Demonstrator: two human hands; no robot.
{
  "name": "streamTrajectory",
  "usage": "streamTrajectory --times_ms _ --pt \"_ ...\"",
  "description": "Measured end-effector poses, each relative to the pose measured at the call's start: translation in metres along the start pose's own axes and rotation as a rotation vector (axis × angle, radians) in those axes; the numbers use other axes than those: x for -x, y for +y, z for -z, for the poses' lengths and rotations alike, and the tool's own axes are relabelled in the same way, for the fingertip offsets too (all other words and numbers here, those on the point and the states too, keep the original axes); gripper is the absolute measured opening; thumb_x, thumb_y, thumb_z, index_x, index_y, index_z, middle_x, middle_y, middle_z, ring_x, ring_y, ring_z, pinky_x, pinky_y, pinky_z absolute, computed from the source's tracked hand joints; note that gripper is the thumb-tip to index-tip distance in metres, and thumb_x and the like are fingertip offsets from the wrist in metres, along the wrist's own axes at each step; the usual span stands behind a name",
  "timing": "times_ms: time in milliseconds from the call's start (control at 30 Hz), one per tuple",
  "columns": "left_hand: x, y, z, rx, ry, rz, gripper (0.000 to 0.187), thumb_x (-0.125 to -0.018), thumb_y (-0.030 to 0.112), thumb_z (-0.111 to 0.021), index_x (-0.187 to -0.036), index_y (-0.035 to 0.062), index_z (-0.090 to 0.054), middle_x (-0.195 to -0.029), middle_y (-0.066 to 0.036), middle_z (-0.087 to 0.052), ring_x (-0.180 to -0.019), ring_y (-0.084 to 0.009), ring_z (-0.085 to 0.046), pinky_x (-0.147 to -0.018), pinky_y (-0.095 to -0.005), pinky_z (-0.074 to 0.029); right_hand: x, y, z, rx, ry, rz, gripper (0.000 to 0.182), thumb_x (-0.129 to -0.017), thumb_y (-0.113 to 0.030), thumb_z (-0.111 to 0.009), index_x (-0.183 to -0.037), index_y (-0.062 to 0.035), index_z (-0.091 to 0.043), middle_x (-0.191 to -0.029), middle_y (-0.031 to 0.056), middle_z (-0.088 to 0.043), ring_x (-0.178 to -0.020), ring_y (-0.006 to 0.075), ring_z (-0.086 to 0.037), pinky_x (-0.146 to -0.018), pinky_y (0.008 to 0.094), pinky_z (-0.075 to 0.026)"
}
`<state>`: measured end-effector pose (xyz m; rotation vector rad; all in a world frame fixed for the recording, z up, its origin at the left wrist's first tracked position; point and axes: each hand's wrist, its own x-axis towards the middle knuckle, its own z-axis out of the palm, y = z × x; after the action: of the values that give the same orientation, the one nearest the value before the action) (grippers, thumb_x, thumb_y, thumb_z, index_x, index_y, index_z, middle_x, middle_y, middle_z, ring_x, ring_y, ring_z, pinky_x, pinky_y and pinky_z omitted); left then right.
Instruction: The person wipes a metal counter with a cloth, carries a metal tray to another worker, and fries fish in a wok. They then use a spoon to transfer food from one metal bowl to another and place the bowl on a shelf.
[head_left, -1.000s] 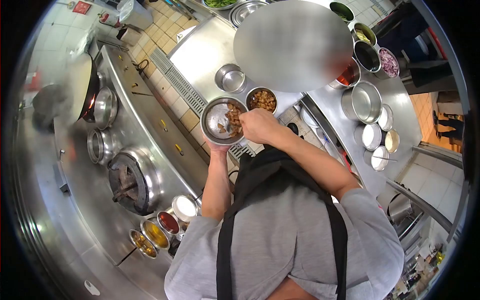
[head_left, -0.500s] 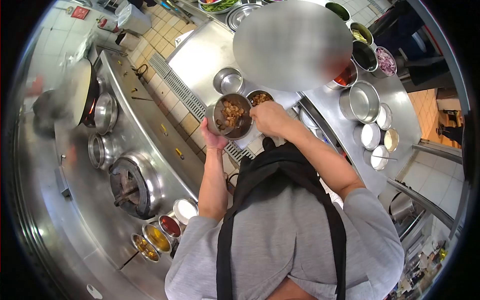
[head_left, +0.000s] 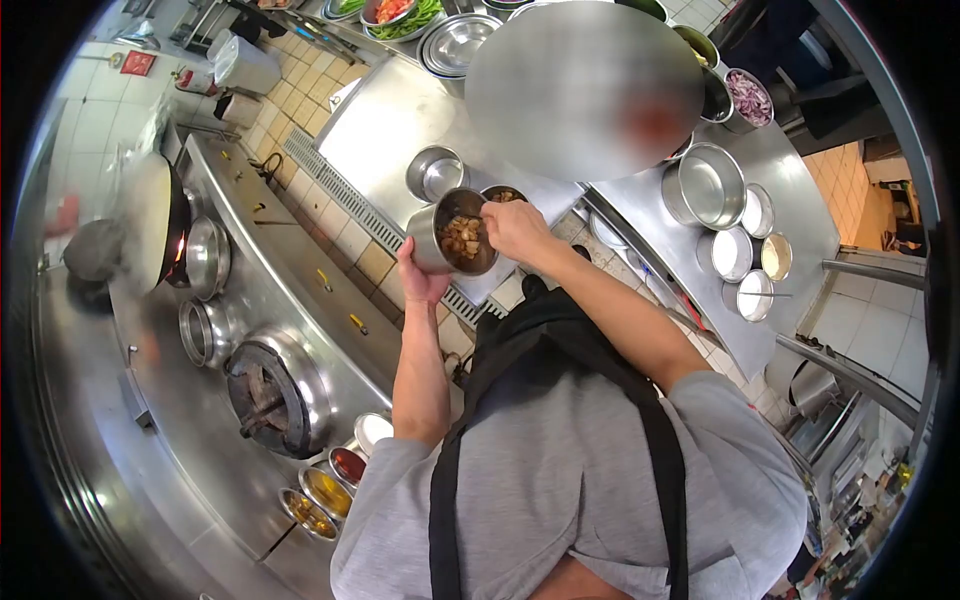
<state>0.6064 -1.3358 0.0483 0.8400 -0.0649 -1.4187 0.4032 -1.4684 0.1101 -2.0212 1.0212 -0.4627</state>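
Note:
My left hand is closed around the lower left side of a steel pot, holding it tilted toward me. Chunky brown food pieces lie inside it. At the pot's right rim, my right hand is closed with the fingers curled; whatever it grips is hidden. Just behind, partly covered by the pot and this hand, a second metal container holds similar brown pieces. Another steel pot stands on the metal counter beyond.
On the left, a steaming wok sits over flame, beside a burner. Bowls of sauce line the stove's near edge. At right, a large steel pot and several small containers stand on a counter. A blurred patch hides the back middle.
The pot has tipped so more of its outer wall shows. My right hand has moved left, closer over its rim. The whole view has shifted slightly.

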Motion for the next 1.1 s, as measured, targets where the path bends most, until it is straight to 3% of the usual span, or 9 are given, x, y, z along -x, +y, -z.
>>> streamTrajectory --times_ms 200,400,467,600,700,800,900,1033,1100 --pt "-0.017 -0.011 0.005 -0.130 0.030 -0.099 0.059 -0.095 0.043 -0.065 -0.137 0.0034 -0.057 -0.137 -0.011 -0.063 -0.127 -0.0284 -0.060 -0.112 -0.0459 -0.044 0.009 0.035 0.000 0.068 -0.115 0.008 0.019 -0.087 -0.015 -0.059 -0.090 -0.0034 -0.073 -0.089 0.0234 -0.072 -0.089 0.0446 -0.068 -0.081 0.0545 -0.053" --pt "-0.032 -0.012 0.013 -0.285 0.102 -0.237 0.057 -0.095 0.042 -0.065 -0.137 0.0029 -0.057 -0.134 -0.010 -0.064 -0.125 -0.0269 -0.061 -0.111 -0.0450 -0.044 0.020 0.086 -0.001 0.079 0.020 0.093 0.019 -0.090 -0.015 -0.060 -0.101 -0.0067 -0.074 -0.094 0.0194 -0.073 -0.091 0.0422 -0.068 -0.081 0.0519 -0.053" --pt "-0.030 -0.009 0.015 -0.308 0.102 -0.244 0.057 -0.095 0.042 -0.064 -0.136 0.0033 -0.057 -0.134 -0.010 -0.064 -0.125 -0.0268 -0.061 -0.111 -0.0446 -0.044 0.028 0.095 0.009 0.087 0.004 0.004 0.019 -0.091 -0.017 -0.059 -0.099 -0.0064 -0.073 -0.094 0.0194 -0.073 -0.092 0.0424 -0.068 -0.082 0.0533 -0.052" --pt "-0.020 -0.001 0.007 -0.195 0.076 -0.226 0.058 -0.095 0.044 -0.063 -0.137 0.0047 -0.058 -0.134 -0.010 -0.065 -0.125 -0.0273 -0.061 -0.112 -0.0450 -0.043 0.023 0.055 0.025 -0.044 -0.064 -0.072 0.020 -0.091 -0.019 -0.059 -0.099 -0.0068 -0.073 -0.094 0.0191 -0.073 -0.091 0.0429 -0.067 -0.082 0.0542 -0.052" --pt "-0.017 0.001 0.001 -0.096 0.059 -0.175 0.061 -0.095 0.049 -0.060 -0.138 0.0059 -0.057 -0.137 -0.010 -0.063 -0.128 -0.0289 -0.058 -0.114 -0.0473 -0.041 0.011 0.027 0.003 -0.160 -0.227 0.141 0.021 -0.091 -0.019 -0.060 -0.103 -0.0087 -0.075 -0.093 0.0195 -0.073 -0.090 0.0403 -0.069 -0.079 0.0506 -0.053" --pt "-0.005 0.006 -0.017 -0.001 0.052 -0.146 0.064 -0.096 0.053 -0.055 -0.141 0.0076 -0.056 -0.142 -0.011 -0.060 -0.133 -0.0306 -0.054 -0.116 -0.0506 -0.038 0.008 0.018 0.000 0.090 -0.245 0.160 0.020 -0.089 -0.015 -0.059 -0.100 -0.0088 -0.074 -0.091 0.0201 -0.072 -0.089 0.0414 -0.068 -0.077 0.0521 -0.052" --pt "0.008 0.010 -0.026 0.021 0.065 -0.121 0.067 -0.096 0.055 -0.052 -0.143 0.0083 -0.055 -0.145 -0.012 -0.059 -0.134 -0.0320 -0.053 -0.117 -0.0522 -0.038 0.005 -0.003 0.033 0.170 -0.236 0.125 0.019 -0.089 -0.015 -0.058 -0.094 -0.0045 -0.073 -0.083 0.0224 -0.071 -0.085 0.0427 -0.070 -0.078 0.0532 -0.055" --pt "0.004 0.008 -0.015 0.097 -0.019 -0.102 0.068 -0.096 0.056 -0.051 -0.145 0.0081 -0.054 -0.146 -0.012 -0.058 -0.133 -0.0333 -0.054 -0.116 -0.0531 -0.038 -0.004 -0.016 0.014 0.029 -0.043 0.180 0.017 -0.084 -0.012 -0.060 -0.095 -0.0038 -0.072 -0.082 0.0227 -0.071 -0.084 0.0422 -0.070 -0.077 0.0533 -0.055" --pt "0.003 0.008 -0.018 0.081 -0.012 -0.121 0.067 -0.096 0.055 -0.052 -0.144 0.0081 -0.055 -0.146 -0.011 -0.058 -0.132 -0.0333 -0.055 -0.115 -0.0532 -0.039 0.001 -0.018 0.013 0.114 -0.077 0.091 0.017 -0.084 -0.012 -0.060 -0.093 -0.0033 -0.071 -0.081 0.0241 -0.071 -0.082 0.0426 -0.070 -0.076 0.0537 -0.055"
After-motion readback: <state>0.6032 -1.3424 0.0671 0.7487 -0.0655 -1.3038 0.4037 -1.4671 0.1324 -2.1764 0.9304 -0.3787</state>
